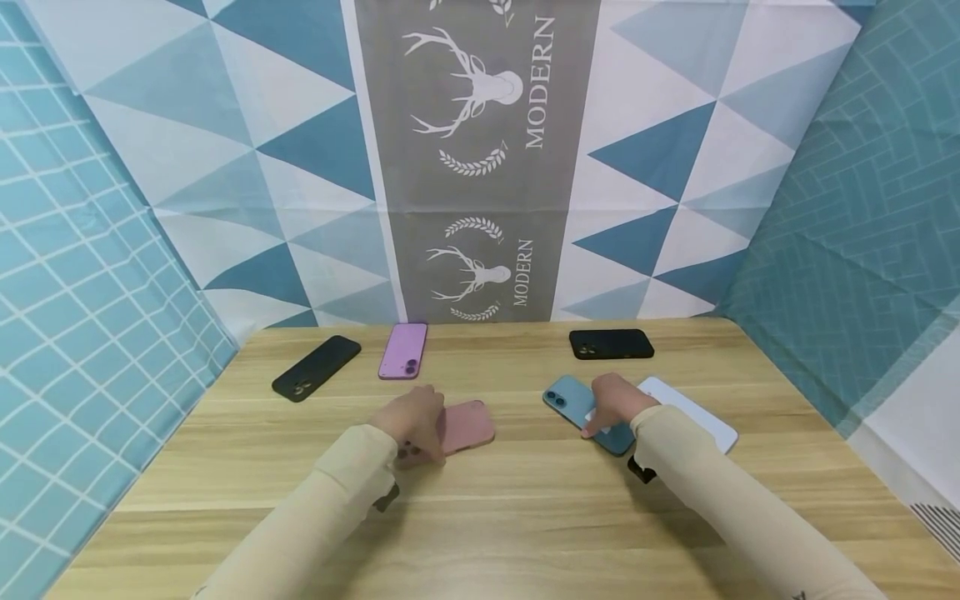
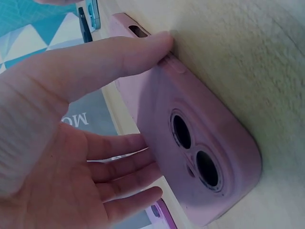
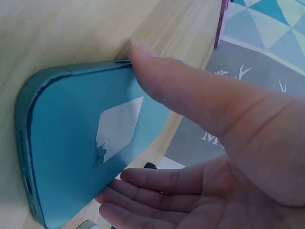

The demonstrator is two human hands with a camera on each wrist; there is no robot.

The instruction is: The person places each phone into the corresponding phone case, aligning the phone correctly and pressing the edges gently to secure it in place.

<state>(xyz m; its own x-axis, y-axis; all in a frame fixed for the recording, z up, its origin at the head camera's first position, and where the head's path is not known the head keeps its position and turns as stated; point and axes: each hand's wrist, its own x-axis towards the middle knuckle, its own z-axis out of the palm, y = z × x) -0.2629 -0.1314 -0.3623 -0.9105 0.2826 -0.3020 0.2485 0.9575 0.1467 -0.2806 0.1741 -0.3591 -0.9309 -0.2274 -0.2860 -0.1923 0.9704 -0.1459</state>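
Note:
In the head view a pink phone point(image 1: 468, 425) lies camera side up on the wooden table, left of the middle. My left hand point(image 1: 420, 417) holds it across its width; in the left wrist view the thumb point(image 2: 147, 50) presses one long edge and the fingertips meet the opposite edge. To the right lies a teal phone point(image 1: 572, 398), back up, with a white patch point(image 3: 119, 129) on it. My right hand point(image 1: 617, 398) grips it by both long edges, thumb point(image 3: 147, 59) on the near one. Both phones appear to rest on the table.
Behind the left hand lie a black phone point(image 1: 317, 367) and a purple phone point(image 1: 403, 350). Another black phone point(image 1: 611, 343) is at the back right. A white flat slab point(image 1: 697, 417) sits beside the teal phone, partly behind my right forearm. Patterned cloth point(image 1: 480, 167) hangs behind the table.

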